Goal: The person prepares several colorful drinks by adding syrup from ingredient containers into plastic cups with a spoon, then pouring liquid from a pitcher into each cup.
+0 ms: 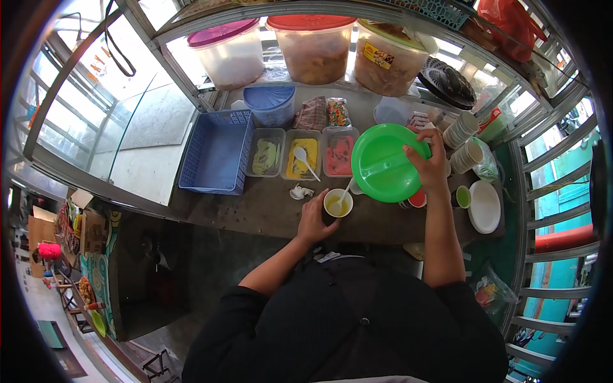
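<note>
My left hand (pixel 313 218) is wrapped round the side of a small paper cup (pixel 338 203), which has yellow contents and a white spoon (pixel 343 195) in it. My right hand (pixel 429 159) grips the edge of a round green lid (pixel 383 167) and holds it tilted over the counter, to the right of the cup. Behind the cup are three clear tubs: one with pale green contents (pixel 265 156), one with yellow contents (pixel 300 159) and a white spoon (pixel 305 159), and one with red contents (pixel 339 154). Part of the red tub's right side is near the lid.
A blue basket (pixel 218 150) and a blue-lidded tub (pixel 269 106) stand at the left. Crumpled tissue (pixel 301 191) lies near the cup. Stacked paper cups (pixel 466 156), a green-filled cup (pixel 461 196) and white plates (pixel 484 207) are at the right. Large lidded containers (pixel 311 54) line the back.
</note>
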`<move>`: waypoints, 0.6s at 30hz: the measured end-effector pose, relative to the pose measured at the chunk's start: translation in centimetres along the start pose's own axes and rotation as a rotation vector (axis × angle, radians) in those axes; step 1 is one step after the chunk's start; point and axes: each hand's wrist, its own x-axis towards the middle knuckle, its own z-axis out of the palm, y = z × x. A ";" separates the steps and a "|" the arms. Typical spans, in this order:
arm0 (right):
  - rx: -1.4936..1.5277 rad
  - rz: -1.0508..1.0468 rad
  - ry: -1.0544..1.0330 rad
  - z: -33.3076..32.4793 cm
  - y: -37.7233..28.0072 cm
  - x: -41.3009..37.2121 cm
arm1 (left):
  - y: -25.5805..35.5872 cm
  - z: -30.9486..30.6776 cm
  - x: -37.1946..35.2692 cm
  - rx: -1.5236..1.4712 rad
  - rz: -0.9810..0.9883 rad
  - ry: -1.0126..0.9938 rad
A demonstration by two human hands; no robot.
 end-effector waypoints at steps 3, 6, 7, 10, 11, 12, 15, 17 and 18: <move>0.001 -0.002 0.007 0.3 0.1 -0.2 | 0.5 -0.4 0.2 0.007 -0.032 -0.034; -0.069 -0.028 -0.008 0.2 0.1 -0.1 | 0.4 -0.3 0.2 0.019 -0.014 -0.035; -0.102 -0.040 -0.017 0.2 0.2 -0.1 | 0.2 -0.3 0.1 0.022 0.006 -0.030; -0.101 -0.035 -0.017 0.2 0.0 0.0 | -0.3 -0.2 0.1 0.009 0.046 -0.027; -0.077 -0.029 -0.009 0.3 -0.1 0.0 | -0.5 -0.2 0.0 -0.010 0.042 -0.033; -0.052 -0.022 -0.003 0.5 -0.2 -0.1 | -0.4 -0.3 0.1 -0.028 0.038 -0.039; -0.084 -0.037 -0.015 0.8 0.1 -0.2 | 0.0 -0.4 0.0 -0.039 -0.015 -0.050; -0.114 -0.038 -0.026 0.9 0.1 -0.5 | 0.1 -0.5 -0.1 -0.012 -0.023 -0.068; -0.113 -0.031 -0.030 1.1 -0.2 -0.6 | 0.2 -0.6 0.0 0.002 -0.025 -0.076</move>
